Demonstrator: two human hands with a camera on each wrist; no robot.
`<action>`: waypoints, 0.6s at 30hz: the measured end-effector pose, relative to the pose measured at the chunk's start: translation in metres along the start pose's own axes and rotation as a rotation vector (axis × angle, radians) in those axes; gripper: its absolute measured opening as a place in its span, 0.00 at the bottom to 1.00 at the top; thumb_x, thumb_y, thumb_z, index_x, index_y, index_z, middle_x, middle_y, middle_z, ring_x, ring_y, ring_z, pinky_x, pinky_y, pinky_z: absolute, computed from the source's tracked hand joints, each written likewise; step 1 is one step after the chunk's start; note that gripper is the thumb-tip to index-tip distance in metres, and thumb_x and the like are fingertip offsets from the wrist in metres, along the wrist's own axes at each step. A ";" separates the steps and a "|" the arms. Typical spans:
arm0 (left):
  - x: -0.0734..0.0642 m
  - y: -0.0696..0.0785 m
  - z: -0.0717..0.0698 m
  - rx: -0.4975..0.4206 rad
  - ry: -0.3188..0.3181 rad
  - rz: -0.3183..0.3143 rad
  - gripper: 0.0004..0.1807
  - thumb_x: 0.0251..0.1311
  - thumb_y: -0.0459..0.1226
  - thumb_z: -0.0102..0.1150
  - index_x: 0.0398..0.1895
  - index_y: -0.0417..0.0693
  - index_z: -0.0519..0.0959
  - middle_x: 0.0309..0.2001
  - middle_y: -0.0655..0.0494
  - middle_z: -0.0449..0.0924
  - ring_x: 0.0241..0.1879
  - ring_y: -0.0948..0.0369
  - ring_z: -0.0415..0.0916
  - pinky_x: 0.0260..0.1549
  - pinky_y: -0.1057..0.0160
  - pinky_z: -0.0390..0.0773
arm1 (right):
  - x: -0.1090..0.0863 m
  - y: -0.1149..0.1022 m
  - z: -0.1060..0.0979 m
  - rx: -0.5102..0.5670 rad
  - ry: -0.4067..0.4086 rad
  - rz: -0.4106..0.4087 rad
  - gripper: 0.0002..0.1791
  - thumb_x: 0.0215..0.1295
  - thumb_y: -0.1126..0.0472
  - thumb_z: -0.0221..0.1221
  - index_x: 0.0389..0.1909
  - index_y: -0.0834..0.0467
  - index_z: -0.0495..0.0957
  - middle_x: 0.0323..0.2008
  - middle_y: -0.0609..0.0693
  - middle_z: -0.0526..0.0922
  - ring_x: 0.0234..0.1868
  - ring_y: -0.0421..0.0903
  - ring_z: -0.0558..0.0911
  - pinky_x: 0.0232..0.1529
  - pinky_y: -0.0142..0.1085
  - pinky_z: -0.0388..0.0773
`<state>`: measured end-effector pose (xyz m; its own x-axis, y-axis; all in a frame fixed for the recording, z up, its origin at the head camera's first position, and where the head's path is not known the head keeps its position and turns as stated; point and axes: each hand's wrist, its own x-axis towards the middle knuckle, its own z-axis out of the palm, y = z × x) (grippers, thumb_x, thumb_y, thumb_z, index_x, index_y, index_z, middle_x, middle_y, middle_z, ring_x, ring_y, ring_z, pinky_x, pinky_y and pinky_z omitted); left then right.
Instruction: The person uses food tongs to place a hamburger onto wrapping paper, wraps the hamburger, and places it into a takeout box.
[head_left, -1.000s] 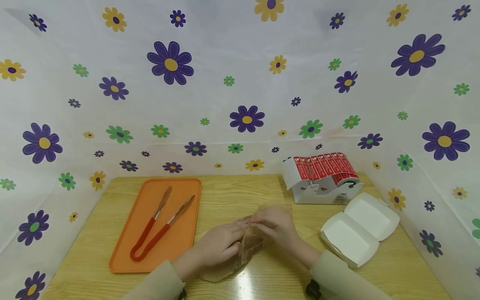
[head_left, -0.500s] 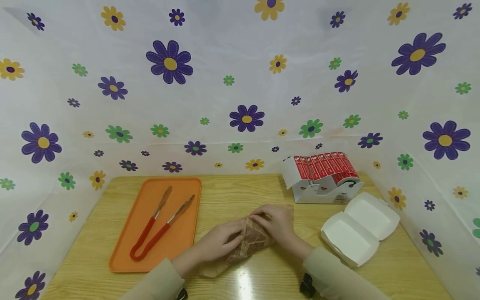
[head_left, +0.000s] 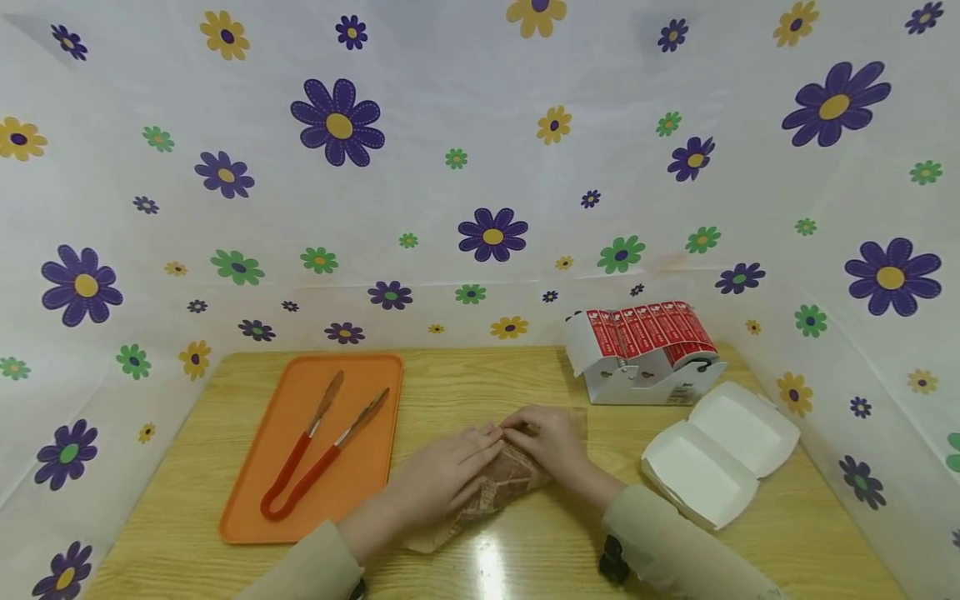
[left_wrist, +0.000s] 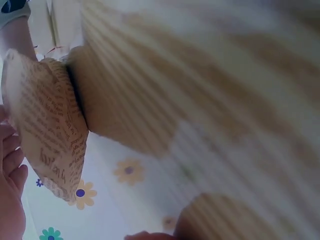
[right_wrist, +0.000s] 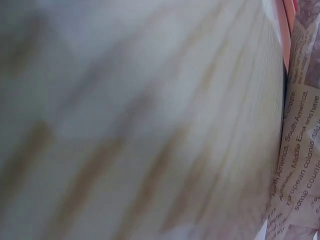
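A brown wrapping paper [head_left: 506, 483] printed like a newspaper lies folded in the middle of the table, between my hands. What it covers, if anything, is hidden. My left hand [head_left: 442, 477] rests along its left side with the fingers extended. My right hand [head_left: 553, 440] pinches the upper edge of the paper between thumb and forefinger, close to the left fingertips. In the left wrist view, the paper [left_wrist: 50, 125] rises as a pointed fold beside the left fingers. The right wrist view catches only the printed paper [right_wrist: 302, 150] at its right edge.
On the left, an orange tray [head_left: 352, 500] holds red-handled tongs [head_left: 296, 471]. A white open clamshell box [head_left: 701, 475] lies at the right. Behind it stands a white dispenser [head_left: 637, 389] with red labels [head_left: 652, 329]. Flower-printed sheeting [head_left: 420, 192] surrounds the wooden table [head_left: 480, 375].
My left hand slides forward and right over the paper, its fingers now straighter and together. My right hand stays on the upper edge, its forearm shifting slightly left. The paper's near side shows more.
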<state>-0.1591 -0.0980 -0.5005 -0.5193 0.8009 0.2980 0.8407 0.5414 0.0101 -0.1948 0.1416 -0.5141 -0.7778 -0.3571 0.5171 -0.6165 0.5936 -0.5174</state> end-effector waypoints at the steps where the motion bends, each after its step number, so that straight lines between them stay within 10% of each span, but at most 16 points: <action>1: 0.000 0.001 -0.001 0.033 -0.020 0.024 0.30 0.81 0.47 0.52 0.79 0.44 0.69 0.79 0.49 0.69 0.77 0.55 0.70 0.76 0.54 0.73 | 0.001 0.000 0.000 0.000 -0.014 0.016 0.05 0.59 0.65 0.76 0.35 0.57 0.92 0.35 0.50 0.94 0.37 0.46 0.92 0.43 0.38 0.91; 7: -0.001 0.005 -0.001 0.168 -0.055 0.114 0.31 0.81 0.49 0.53 0.78 0.40 0.70 0.78 0.47 0.70 0.77 0.55 0.70 0.75 0.57 0.73 | 0.007 -0.001 -0.002 0.118 -0.102 0.134 0.04 0.59 0.66 0.76 0.34 0.58 0.91 0.34 0.51 0.94 0.36 0.47 0.92 0.43 0.33 0.90; 18: -0.004 0.011 0.005 0.212 -0.185 0.057 0.32 0.84 0.49 0.45 0.82 0.41 0.64 0.82 0.47 0.63 0.82 0.53 0.62 0.80 0.56 0.65 | 0.011 -0.003 0.002 0.119 -0.100 0.240 0.08 0.60 0.64 0.77 0.37 0.59 0.88 0.35 0.51 0.92 0.36 0.44 0.90 0.42 0.32 0.89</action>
<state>-0.1490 -0.0938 -0.5065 -0.5076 0.8542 0.1125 0.8288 0.5197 -0.2074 -0.2015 0.1346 -0.5077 -0.9079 -0.2892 0.3033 -0.4184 0.5827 -0.6967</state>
